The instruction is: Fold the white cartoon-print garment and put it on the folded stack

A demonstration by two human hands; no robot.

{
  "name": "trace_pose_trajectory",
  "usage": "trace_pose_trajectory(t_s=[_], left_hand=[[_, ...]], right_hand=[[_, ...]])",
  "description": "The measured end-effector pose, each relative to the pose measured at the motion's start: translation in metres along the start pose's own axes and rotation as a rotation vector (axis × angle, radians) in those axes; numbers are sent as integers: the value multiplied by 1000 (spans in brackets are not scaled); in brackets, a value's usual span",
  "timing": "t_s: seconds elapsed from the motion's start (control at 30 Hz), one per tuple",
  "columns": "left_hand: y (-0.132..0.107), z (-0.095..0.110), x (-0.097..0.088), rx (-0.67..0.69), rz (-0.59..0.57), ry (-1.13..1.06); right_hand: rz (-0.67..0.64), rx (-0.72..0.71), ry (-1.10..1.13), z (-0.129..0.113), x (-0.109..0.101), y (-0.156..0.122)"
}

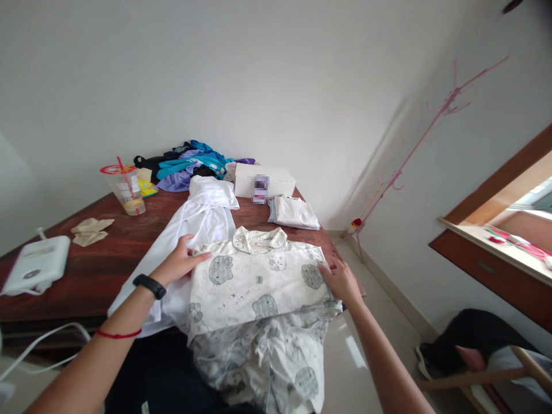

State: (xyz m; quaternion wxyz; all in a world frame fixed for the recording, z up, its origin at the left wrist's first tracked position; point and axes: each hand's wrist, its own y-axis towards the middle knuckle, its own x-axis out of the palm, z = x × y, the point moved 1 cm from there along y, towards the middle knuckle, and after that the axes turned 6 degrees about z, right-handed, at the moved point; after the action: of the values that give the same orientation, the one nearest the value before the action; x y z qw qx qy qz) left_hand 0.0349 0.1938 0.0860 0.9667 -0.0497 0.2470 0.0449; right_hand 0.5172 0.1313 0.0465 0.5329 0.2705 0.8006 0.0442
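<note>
A white collared pajama top (259, 287) with grey cat-face prints lies face-down or folded at the table's front edge, its collar pointing away from me. Its lower part hangs in creases off the edge toward my lap. My left hand (183, 260) grips the top's left shoulder edge, thumb lying over the cloth and other fingers partly hidden. At the opposite edge, my right hand (341, 282) holds the right side with thumb and fingers. A white garment (207, 218) is spread beneath and to the left of the top.
The dark wooden table (142, 238) bears a pile of blue and purple clothes (194, 164), a white box (276, 175), folded clothes (295, 211), a plastic cup (129, 192), a napkin (92, 230) and a white device (37, 264). A pink coat rack (420, 138) stands right.
</note>
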Motion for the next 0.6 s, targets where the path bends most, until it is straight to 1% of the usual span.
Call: trace_pose_trajectory(t_s=[0.07, 0.1, 0.2, 0.3, 0.37, 0.43, 0.5, 0.53, 0.6], left_hand=[[-6, 6, 2, -18, -58, -28], [-9, 9, 4, 4, -71, -34], [-17, 13, 10, 172, -67, -78], [-19, 9, 17, 343, -82, -75], [-19, 6, 20, 404, -72, -42], [-20, 5, 20, 413, -51, -46], [-23, 8, 16, 386, -34, -82], [-25, 10, 13, 365, -23, -97], [-28, 16, 2, 316, 61, -96]], right_hand=[[-76, -5, -1, -1, -1, 5], [-124, -9, 10, -2, -2, 8], [-232, -10, 59, -2, -1, 16], [-232, -44, 88, -2, 3, 19], [-187, -77, 100, -2, 5, 18], [-133, -76, 122, -4, 5, 17], [-94, -57, 207, -9, 5, 15], [-94, -42, 293, -12, 5, 14], [-146, 5, 540, -24, 7, 14]])
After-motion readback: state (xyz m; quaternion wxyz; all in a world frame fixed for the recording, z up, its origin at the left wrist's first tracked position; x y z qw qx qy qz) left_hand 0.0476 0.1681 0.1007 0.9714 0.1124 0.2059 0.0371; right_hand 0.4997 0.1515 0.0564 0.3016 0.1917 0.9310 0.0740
